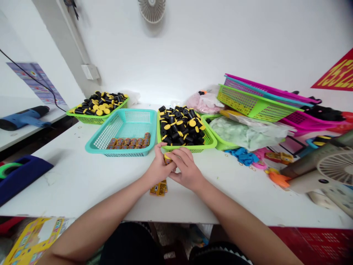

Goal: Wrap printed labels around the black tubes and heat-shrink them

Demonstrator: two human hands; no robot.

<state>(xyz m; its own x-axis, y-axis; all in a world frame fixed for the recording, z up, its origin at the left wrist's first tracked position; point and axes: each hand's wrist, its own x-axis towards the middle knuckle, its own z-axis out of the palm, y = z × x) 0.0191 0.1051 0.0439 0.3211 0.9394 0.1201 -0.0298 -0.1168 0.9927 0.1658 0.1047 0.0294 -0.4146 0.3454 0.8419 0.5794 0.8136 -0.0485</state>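
Note:
My left hand [158,163] and my right hand [185,166] meet above the white table, fingers closed around a small yellow-capped cylinder [167,158]. Most of that cylinder is hidden behind the fingers. Under my left wrist lies a small stack of yellow printed labels [158,188]. Just beyond my hands a green basket [190,148] is heaped with black cylinders [178,125] that have yellow caps. To its left, a turquoise basket [95,150] holds rows of cylinders with printed wraps [127,142] along its near side.
Another green basket [95,119] of capped cylinders stands back left. On the right are stacked baskets [248,101], a bag of pale green pieces [242,130], blue scraps [244,156] and a fan [338,167]. A blue tape dispenser [30,173] sits at the left edge.

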